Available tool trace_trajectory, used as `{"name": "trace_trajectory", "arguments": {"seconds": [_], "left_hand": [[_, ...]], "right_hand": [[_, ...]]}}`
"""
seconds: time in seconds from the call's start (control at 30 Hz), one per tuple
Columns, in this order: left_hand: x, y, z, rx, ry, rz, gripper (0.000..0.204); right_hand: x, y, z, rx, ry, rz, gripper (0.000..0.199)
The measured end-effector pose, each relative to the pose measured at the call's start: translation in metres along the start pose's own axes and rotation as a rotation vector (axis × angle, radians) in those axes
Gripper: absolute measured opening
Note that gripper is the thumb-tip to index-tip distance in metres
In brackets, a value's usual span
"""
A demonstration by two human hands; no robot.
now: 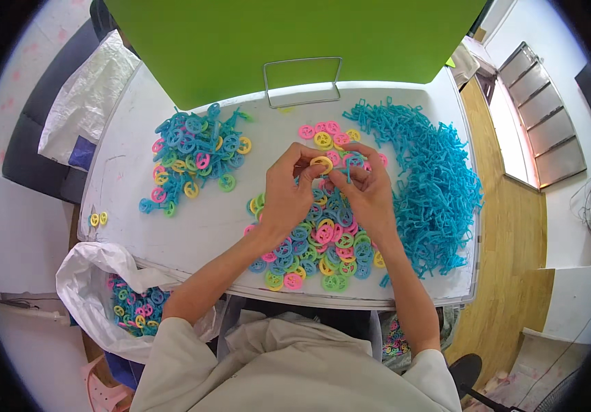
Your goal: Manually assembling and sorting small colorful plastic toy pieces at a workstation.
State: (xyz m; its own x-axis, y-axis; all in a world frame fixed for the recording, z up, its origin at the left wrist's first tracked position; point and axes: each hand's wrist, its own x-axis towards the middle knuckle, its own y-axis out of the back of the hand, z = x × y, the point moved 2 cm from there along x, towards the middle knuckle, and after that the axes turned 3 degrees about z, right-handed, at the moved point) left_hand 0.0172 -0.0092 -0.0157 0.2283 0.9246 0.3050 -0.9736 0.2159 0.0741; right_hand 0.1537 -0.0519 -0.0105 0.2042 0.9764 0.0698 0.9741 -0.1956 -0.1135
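My left hand (pixel 285 196) pinches a small yellow plastic wheel (pixel 322 159) between thumb and fingers, above the middle of the table. Close beside it, my right hand (pixel 371 199) is closed on a small blue plastic stem piece (pixel 348 169), partly hidden by the fingers. Whether the two pieces touch, I cannot tell. Under and between my hands spreads a pile of loose plastic wheels (pixel 324 233) in pink, yellow, green and blue. A large heap of blue stem pieces (pixel 433 199) lies to the right of my right hand.
Blue stems with coloured wheels form another pile (pixel 196 147) at the left on the white table (pixel 131 226). Two yellow wheels (pixel 98 219) lie near its left edge. A green panel (pixel 295 41) with a wire stand (pixel 302 60) rises behind. A white sack (pixel 79 275) of pieces hangs lower left.
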Motion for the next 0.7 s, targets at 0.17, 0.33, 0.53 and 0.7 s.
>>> {"name": "trace_trajectory", "arguments": {"seconds": [0.17,0.33,0.53,0.7], "left_hand": [[0.0,-0.001,-0.003,-0.01,0.022,-0.023,0.008],[0.009,0.004,-0.004,-0.228,0.166,-0.052,0.011],[0.006,0.004,-0.001,-0.294,0.215,-0.06,0.021],[0.002,0.001,-0.001,-0.254,0.203,-0.01,0.02]], "right_hand": [[0.002,0.001,0.01,0.031,-0.03,-0.057,0.034],[-0.001,0.001,0.0,-0.298,0.123,0.071,0.024],[0.002,0.005,-0.003,-0.183,-0.042,0.094,0.018],[0.0,0.0,-0.005,-0.06,-0.125,0.139,0.019]]}}
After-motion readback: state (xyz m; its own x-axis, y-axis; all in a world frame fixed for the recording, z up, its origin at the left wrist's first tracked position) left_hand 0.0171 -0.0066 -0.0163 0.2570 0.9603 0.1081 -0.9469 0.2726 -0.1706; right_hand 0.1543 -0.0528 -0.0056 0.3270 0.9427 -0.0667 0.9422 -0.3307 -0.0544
